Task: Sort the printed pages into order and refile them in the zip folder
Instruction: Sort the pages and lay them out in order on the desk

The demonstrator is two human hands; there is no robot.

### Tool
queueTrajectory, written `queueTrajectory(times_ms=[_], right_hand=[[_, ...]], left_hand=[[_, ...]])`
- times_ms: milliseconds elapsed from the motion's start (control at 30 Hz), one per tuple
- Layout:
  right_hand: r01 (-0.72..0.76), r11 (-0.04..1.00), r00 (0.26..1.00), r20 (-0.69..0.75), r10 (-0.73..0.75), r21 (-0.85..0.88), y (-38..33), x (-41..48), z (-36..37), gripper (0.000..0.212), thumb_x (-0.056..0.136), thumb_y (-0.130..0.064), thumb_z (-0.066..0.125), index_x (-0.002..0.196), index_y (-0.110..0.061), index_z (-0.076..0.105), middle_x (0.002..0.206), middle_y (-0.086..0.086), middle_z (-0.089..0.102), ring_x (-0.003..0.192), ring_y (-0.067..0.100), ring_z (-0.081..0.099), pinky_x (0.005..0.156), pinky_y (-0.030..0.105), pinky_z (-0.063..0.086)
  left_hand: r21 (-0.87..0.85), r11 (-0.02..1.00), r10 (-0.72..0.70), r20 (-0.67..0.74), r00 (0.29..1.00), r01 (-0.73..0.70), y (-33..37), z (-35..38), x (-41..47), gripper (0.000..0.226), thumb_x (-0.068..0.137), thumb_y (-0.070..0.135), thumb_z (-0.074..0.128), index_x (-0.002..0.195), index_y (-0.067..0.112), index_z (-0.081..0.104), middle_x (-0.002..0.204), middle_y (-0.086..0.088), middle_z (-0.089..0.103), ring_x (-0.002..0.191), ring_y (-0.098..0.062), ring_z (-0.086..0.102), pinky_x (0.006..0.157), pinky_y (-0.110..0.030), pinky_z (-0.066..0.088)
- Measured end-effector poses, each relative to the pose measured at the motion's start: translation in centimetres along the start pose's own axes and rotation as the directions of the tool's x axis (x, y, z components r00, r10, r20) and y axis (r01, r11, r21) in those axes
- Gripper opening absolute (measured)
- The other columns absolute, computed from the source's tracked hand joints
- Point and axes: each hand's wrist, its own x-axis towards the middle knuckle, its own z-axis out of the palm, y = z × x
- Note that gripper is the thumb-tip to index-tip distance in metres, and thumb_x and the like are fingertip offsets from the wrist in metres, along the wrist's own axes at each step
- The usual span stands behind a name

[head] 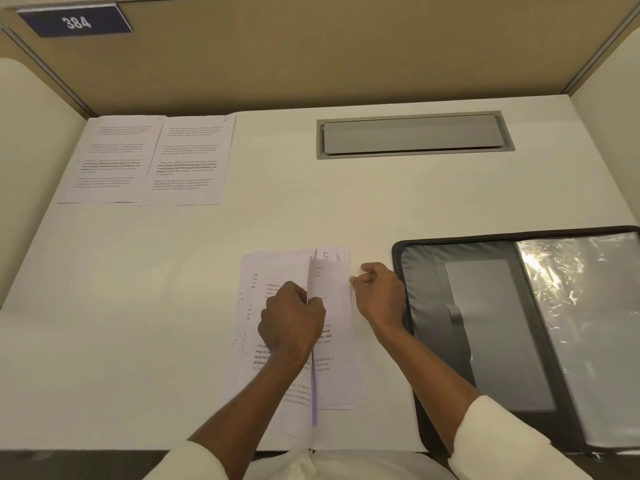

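Note:
A stack of printed pages (277, 268) lies on the white desk near its front edge. My left hand (291, 323) grips the upper pages at their right edge and lifts them, so that pages hand-numbered 5 and 3 (330, 258) show beneath. My right hand (379, 296) pinches the right edge of those lower pages. The black zip folder (485, 306) lies open to the right, with clear plastic sleeves (581, 323) on its right half. Two more printed pages (152, 161) lie side by side at the back left.
A grey cable hatch (414, 135) is set into the desk at the back. Tan partition walls enclose the desk on three sides, and a sign reading 384 (74, 21) hangs at top left.

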Motion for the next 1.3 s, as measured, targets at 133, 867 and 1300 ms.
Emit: queueTrajectory(times_ms=[133,867,1300], right_hand=[[-0.105,0.994,0.993,0.046,0.105,-0.016,-1.5,1.4,0.4,0.035,0.084,-0.035,0.085,0.114,-0.025,0.069,0.098,-0.009,0.073,0.095,0.017,0.069,0.082,0.038,0.057],[0.068,0.985,0.983,-0.181,-0.038,0.161,-1.8,1.0,-0.7,0.014,0.103,-0.031,0.065,0.098,-0.019,0.061,0.078,-0.007,0.067,0.07,0.013,0.063,0.062,0.035,0.048],[-0.077,0.914,0.984,0.178,0.005,0.399,1.6,0.8,-0.7,0.084,0.074,-0.071,0.079,0.092,0.008,0.057,0.093,0.033,0.065,0.068,0.027,0.058,0.068,0.042,0.053]], left_hand=[[0.011,1.0,0.001,0.01,1.0,-0.001,0.5,-0.1,0.0,0.01,0.085,0.032,0.068,0.085,0.028,0.06,0.077,0.014,0.063,0.073,-0.013,0.062,0.069,-0.032,0.048],[0.013,0.996,-0.085,0.193,0.978,0.084,1.3,-0.5,2.0,0.021,0.084,0.042,0.07,0.097,0.027,0.062,0.092,0.012,0.066,0.089,-0.016,0.066,0.081,-0.033,0.051],[-0.013,1.0,-0.022,0.154,0.988,0.024,1.8,-0.8,2.4,0.017,0.085,0.039,0.068,0.093,0.025,0.063,0.085,0.012,0.066,0.084,-0.016,0.065,0.076,-0.033,0.052]])
